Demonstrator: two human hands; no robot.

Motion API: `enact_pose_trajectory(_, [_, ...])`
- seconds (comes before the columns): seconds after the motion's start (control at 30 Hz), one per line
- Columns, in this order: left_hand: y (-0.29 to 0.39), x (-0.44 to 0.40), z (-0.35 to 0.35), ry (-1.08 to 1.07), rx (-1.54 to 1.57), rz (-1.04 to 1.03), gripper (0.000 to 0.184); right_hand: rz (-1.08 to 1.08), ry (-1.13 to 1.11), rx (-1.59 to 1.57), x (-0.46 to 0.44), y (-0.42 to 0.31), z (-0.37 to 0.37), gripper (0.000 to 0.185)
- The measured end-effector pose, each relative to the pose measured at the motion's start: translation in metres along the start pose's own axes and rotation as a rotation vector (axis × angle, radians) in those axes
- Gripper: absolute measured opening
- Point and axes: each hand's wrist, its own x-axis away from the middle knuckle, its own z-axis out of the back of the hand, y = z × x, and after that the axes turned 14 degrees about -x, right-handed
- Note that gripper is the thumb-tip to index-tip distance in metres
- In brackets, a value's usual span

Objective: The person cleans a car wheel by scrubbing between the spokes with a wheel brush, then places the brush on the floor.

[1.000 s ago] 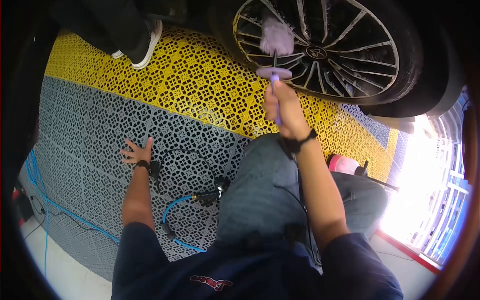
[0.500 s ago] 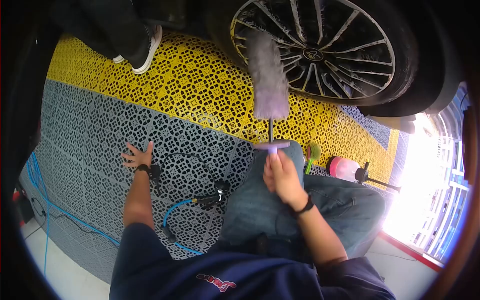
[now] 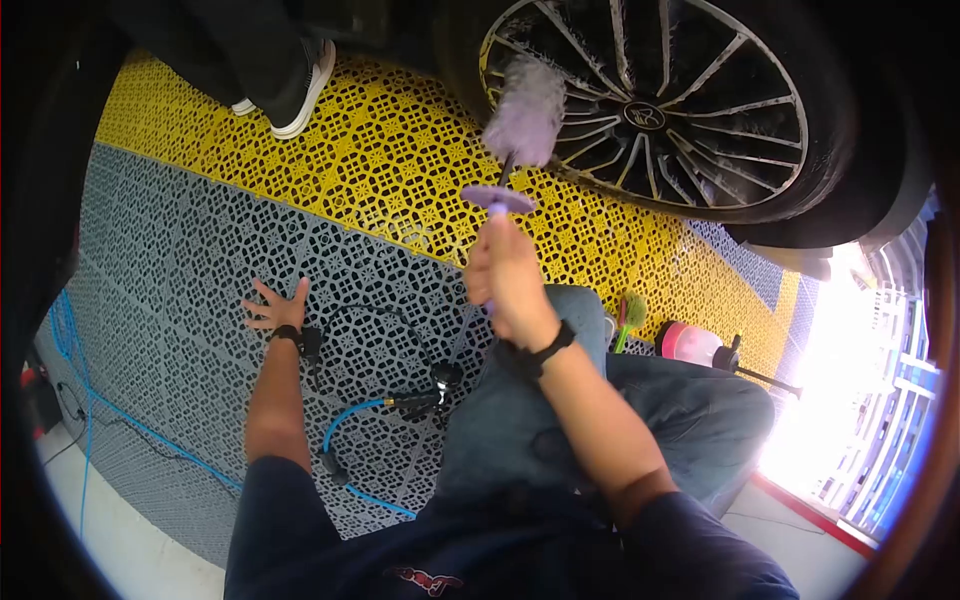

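My right hand (image 3: pixel 508 275) is wrapped round the purple handle of a fluffy wheel brush (image 3: pixel 527 110). The brush has a round purple guard above my fist, and its grey-purple head reaches between the spokes at the left side of a car wheel (image 3: pixel 645 115). Part of the brush tip is blurred against the dark rim. White suds cling to the spokes and the tyre. My left hand (image 3: pixel 277 305) rests on the grey grid floor (image 3: pixel 220 240) with its fingers spread, holding nothing. Just right of that wrist lies a dark object with a thin cable (image 3: pixel 312 342).
A spray gun (image 3: pixel 440 385) on a blue hose lies by my knee. Right of it are a green-handled brush (image 3: pixel 632 312) and a pink-and-clear pump bottle (image 3: pixel 692 345). Another person's shoe (image 3: pixel 308 95) stands at upper left; a blue hose (image 3: pixel 150 430) crosses the left floor.
My right hand has moved up and slightly left, pushing the brush further in at the wheel. My left hand stays in place on the floor.
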Motion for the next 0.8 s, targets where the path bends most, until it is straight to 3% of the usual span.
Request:
enact_pose_trajectory(0.13, [-0.004,0.014,0.01,-0.003,-0.105,-0.031,0.125,0.107,-0.2,0.028,-0.107,-0.082,0.005,0.036])
enact_pose_trajectory(0.2, [-0.001,0.015,0.013,-0.004,-0.074,-0.038,0.124,0.007,-0.132,-0.081,-0.132,-0.094,-0.012,0.034])
enact_pose_trajectory(0.27, [-0.001,0.006,0.011,0.015,-0.072,-0.039,0.124,0.029,-0.216,-0.105,-0.116,-0.081,-0.005,0.034])
enact_pose_trajectory(0.37, [0.002,0.013,0.015,-0.05,-0.023,-0.018,0.125,-0.119,-0.176,-0.179,-0.056,-0.074,0.019,0.034])
enact_pose_trajectory(0.47, [-0.004,-0.002,-0.003,0.014,-0.016,-0.008,0.125,-0.198,-0.211,-0.139,-0.081,-0.102,0.012,0.034])
enact_pose_trajectory(0.53, [-0.006,0.002,-0.001,0.023,0.019,-0.031,0.127,-0.26,-0.254,-0.306,-0.135,-0.133,0.009,0.034])
enact_pose_trajectory(0.6, [-0.008,-0.005,-0.007,0.04,-0.009,-0.017,0.129,-0.22,-0.275,-0.293,-0.158,-0.122,-0.005,0.035])
enact_pose_trajectory(0.67, [-0.008,-0.004,-0.005,0.05,-0.035,-0.021,0.13,0.081,-0.206,-0.084,-0.118,-0.084,-0.011,0.033])
enact_pose_trajectory(0.73, [-0.008,0.0,-0.004,0.058,-0.082,-0.03,0.127,-0.107,-0.247,-0.221,-0.073,-0.082,0.016,0.033])
enact_pose_trajectory(0.8, [-0.004,0.009,0.001,0.054,-0.096,-0.029,0.127,-0.119,-0.268,-0.179,-0.079,-0.096,0.021,0.033])
